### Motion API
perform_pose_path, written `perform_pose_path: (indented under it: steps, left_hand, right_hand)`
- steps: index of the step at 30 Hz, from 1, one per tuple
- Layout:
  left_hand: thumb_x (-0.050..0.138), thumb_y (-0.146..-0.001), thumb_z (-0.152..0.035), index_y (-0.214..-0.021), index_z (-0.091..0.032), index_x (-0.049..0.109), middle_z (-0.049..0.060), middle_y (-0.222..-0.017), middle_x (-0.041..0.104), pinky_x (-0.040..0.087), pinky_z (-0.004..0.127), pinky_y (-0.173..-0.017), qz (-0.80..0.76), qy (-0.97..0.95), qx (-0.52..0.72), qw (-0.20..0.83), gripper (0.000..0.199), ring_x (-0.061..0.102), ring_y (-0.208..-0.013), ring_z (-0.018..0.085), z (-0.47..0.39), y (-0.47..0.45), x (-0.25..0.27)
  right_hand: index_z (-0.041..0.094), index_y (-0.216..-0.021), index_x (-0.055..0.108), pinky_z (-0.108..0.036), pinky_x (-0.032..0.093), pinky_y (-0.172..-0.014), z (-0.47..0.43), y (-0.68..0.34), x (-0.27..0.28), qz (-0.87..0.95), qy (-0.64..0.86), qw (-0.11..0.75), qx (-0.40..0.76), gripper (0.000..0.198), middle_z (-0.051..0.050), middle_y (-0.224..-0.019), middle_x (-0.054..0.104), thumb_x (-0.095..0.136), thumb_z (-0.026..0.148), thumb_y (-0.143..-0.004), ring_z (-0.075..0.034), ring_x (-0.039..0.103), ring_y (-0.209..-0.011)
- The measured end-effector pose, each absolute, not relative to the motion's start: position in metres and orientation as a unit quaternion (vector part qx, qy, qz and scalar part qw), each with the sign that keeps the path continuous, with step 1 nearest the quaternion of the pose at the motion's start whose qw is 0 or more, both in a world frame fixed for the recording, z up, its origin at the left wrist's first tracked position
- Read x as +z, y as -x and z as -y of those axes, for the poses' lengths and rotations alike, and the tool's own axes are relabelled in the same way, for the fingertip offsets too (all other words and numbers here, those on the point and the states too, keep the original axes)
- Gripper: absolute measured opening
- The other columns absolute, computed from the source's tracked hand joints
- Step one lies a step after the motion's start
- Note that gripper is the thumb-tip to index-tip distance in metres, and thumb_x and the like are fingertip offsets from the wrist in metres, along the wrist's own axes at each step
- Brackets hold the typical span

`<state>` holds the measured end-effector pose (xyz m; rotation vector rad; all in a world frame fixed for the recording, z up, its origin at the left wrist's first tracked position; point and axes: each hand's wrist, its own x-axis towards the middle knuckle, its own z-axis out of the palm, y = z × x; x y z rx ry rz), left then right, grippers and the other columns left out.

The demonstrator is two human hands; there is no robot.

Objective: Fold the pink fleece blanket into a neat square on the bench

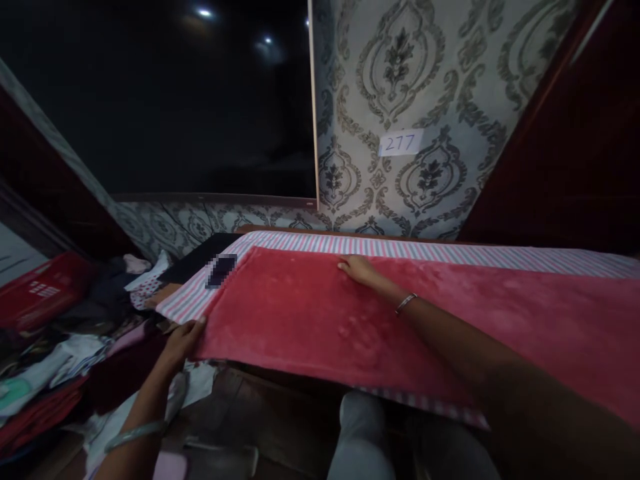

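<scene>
A long red plush blanket (280, 307) lies spread over a pink, white and grey striped cloth (190, 297) on a low stand. My left hand (183, 343) is closed on the blanket's near left corner, thumb on top and the other fingers partly hidden. Near the far edge, my right hand (360, 271) has its fingers curled together on the plush, pinching it. Small dents and creases mark the blanket's surface beneath my right forearm. A dark pixelated patch (221, 271) covers something on the striped cloth left of the blanket.
A large dark television (200, 107) hangs behind the stand. On the patterned wall is a paper label (401, 142) reading 277. Heaped clothes (75, 353) and a red box (45, 290) are at the left. My leg (363, 433) shows below the near edge.
</scene>
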<state>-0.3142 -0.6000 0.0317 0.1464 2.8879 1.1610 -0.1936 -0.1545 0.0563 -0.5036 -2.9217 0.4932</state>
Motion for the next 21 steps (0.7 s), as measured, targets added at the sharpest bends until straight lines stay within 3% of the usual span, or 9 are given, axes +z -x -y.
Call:
perform_pose_path:
  steps: [9, 15, 21]
  left_hand:
    - [0.042, -0.067, -0.070, -0.068, -0.022, 0.059, 0.007, -0.074, 0.065, 0.047, 0.034, -0.072, -0.936, -0.022, 0.351, 0.006, 0.051, 0.060, -0.079, 0.027, 0.599, 0.323, 0.021]
    - [0.048, -0.059, -0.084, -0.070, -0.020, 0.059, 0.004, -0.072, 0.064, 0.047, 0.030, -0.070, -0.922, -0.026, 0.387, 0.020, 0.066, 0.057, -0.076, 0.023, 0.598, 0.321, 0.020]
    - [0.055, -0.053, -0.087, -0.067, -0.021, 0.059, 0.002, -0.069, 0.062, 0.048, 0.029, -0.065, -0.910, -0.025, 0.410, 0.058, 0.068, 0.057, -0.073, 0.022, 0.604, 0.328, 0.019]
  right_hand:
    - [0.015, -0.105, 0.072, -0.027, 0.042, -0.087, 0.155, 0.269, 0.036, 0.976, 0.170, 0.068, 0.122, 0.034, -0.014, -0.116, 0.069, 0.044, 0.033, -0.100, -0.022, 0.062, -0.109]
    - [0.011, -0.113, 0.069, -0.030, 0.040, -0.092, 0.146, 0.289, 0.028, 0.971, 0.185, 0.109, 0.108, 0.037, -0.018, -0.121, 0.065, 0.036, 0.023, -0.101, -0.025, 0.058, -0.115]
    - [0.015, -0.113, 0.068, -0.029, 0.043, -0.084, 0.141, 0.303, 0.022, 0.972, 0.181, 0.079, 0.126, 0.035, -0.014, -0.117, 0.069, 0.038, 0.030, -0.101, -0.023, 0.062, -0.108]
